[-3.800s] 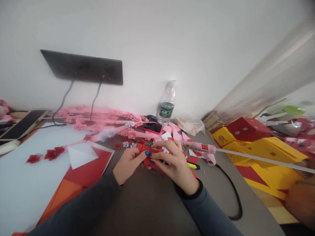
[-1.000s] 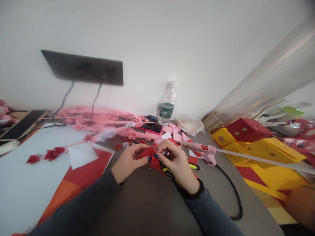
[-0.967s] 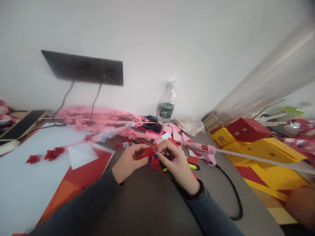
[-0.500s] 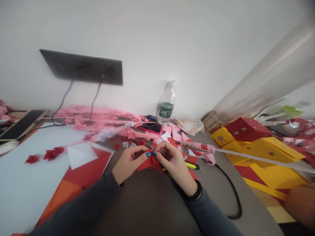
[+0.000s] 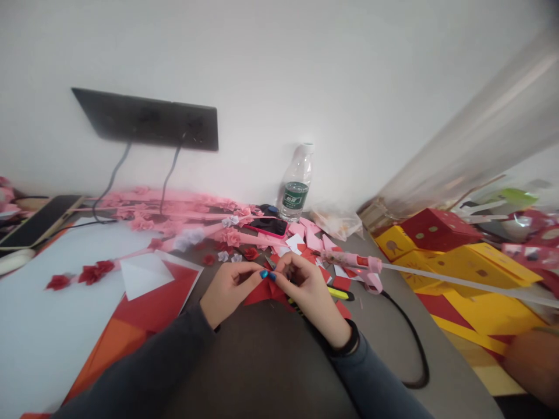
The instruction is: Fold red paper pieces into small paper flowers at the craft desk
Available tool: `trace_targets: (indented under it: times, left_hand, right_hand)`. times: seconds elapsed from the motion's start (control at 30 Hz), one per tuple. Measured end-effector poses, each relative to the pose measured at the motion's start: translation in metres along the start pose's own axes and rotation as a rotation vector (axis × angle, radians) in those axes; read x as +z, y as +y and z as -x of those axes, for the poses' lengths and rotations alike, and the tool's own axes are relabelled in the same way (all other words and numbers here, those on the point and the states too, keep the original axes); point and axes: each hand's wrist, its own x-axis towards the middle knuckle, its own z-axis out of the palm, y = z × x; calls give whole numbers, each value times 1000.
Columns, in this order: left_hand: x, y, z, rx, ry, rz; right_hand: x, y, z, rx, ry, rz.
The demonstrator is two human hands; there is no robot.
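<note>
Between my two hands is a folded piece of red paper (image 5: pixel 258 293), pinched at its top. My left hand (image 5: pixel 231 288) grips it from the left with thumb and fingers. From the other side, my right hand (image 5: pixel 305 288) pinches the same paper, and both thumb tips meet. The fingers cover much of the folds. Beneath my right hand lies a yellow-and-black cutter (image 5: pixel 340 293), partly hidden. A pink hot glue gun (image 5: pixel 351 260) with a long white glue stick rests just right of that hand.
Pink paper flower stems (image 5: pixel 174 212) line the wall. A water bottle (image 5: pixel 295 183) stands behind a pink-edged phone (image 5: pixel 267 226). Red sheets (image 5: pixel 159 299) and a white board (image 5: pixel 65 326) lie left. Yellow boxes (image 5: pixel 476 267) sit right, and a black cord (image 5: pixel 419 337) loops across the table.
My thumbs have drawn closer together at the top of the red paper, and less of it shows between them. Everything else on the table stays where it was.
</note>
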Motion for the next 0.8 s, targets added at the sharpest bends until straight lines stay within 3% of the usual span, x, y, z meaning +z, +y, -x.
trace_targets:
  times: [0.5,0.8]
  left_hand:
    - [0,1,3,174,-15,-242]
    - [0,3,3,182,-13,-273]
  right_hand:
    - [-1,-1,0,49,-55,-100]
    - [-1,0,1,19,-29,-43]
